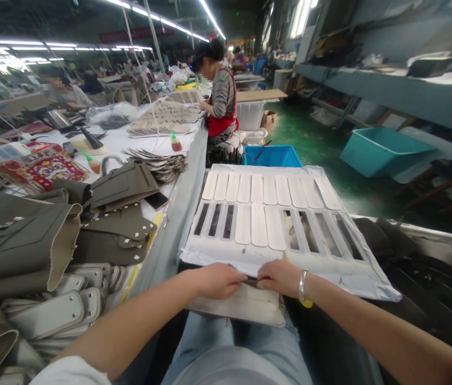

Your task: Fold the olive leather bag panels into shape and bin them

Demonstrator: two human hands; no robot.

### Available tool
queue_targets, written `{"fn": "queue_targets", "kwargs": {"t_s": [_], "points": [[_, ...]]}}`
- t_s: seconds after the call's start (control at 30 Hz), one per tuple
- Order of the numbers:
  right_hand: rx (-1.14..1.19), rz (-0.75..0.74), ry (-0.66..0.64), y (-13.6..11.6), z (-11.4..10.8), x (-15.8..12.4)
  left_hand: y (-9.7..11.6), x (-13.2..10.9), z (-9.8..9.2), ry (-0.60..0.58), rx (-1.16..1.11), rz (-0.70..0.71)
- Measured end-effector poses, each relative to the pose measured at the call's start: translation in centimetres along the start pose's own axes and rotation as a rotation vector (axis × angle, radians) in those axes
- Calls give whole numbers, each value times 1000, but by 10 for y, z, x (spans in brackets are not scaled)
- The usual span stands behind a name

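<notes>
My left hand [221, 280] and my right hand [280, 277], which has a silver bracelet at the wrist, are close together over my lap. Both are closed, fingertips pinched at the upper edge of a pale flat piece [242, 307] that looks like leather; the exact grip is partly hidden. Just beyond my hands lies a white-covered board [266, 259]. Two rows of slots run across it. Pale rounded strips [263, 227] lie along the back row and in the middle of the front row. Dark gaps show through the front row's outer slots.
On the left table lie folded olive-brown pieces [117, 187], pale straps with holes [55, 315], a phone [156, 200] and a glue bottle [175, 141]. A co-worker in a red apron [223, 123] sits ahead. A blue bin [273, 156] and a turquoise bin [382, 155] stand beyond the board.
</notes>
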State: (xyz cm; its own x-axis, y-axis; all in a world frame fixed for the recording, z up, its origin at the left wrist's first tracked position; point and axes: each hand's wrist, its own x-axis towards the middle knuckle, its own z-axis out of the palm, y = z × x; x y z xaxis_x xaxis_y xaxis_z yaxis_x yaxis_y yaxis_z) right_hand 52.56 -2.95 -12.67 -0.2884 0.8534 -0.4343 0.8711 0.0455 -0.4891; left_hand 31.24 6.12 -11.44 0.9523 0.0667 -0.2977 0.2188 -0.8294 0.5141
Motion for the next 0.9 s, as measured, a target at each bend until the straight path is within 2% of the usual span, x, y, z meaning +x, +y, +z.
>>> {"fn": "queue_targets", "kwargs": {"t_s": [0.1, 0.2, 0.43, 0.57, 0.73, 0.9], "points": [[114, -22, -27, 5, -1, 2, -30, -31, -15, -37, -207, -22], [276, -77, -56, 4, 2, 11, -45, -51, -14, 12, -243, -53], [332, -155, -203, -29, 4, 43, -41, -51, 1, 25, -157, -60], [348, -190, -180, -44, 6, 54, -45, -54, -1, 41, -121, -35], [397, -189, -172, -53, 7, 67, -58, -75, -2, 121, -234, -4], [392, -232, -208, -70, 11, 94, -67, -96, 8, 153, -129, -131]]}}
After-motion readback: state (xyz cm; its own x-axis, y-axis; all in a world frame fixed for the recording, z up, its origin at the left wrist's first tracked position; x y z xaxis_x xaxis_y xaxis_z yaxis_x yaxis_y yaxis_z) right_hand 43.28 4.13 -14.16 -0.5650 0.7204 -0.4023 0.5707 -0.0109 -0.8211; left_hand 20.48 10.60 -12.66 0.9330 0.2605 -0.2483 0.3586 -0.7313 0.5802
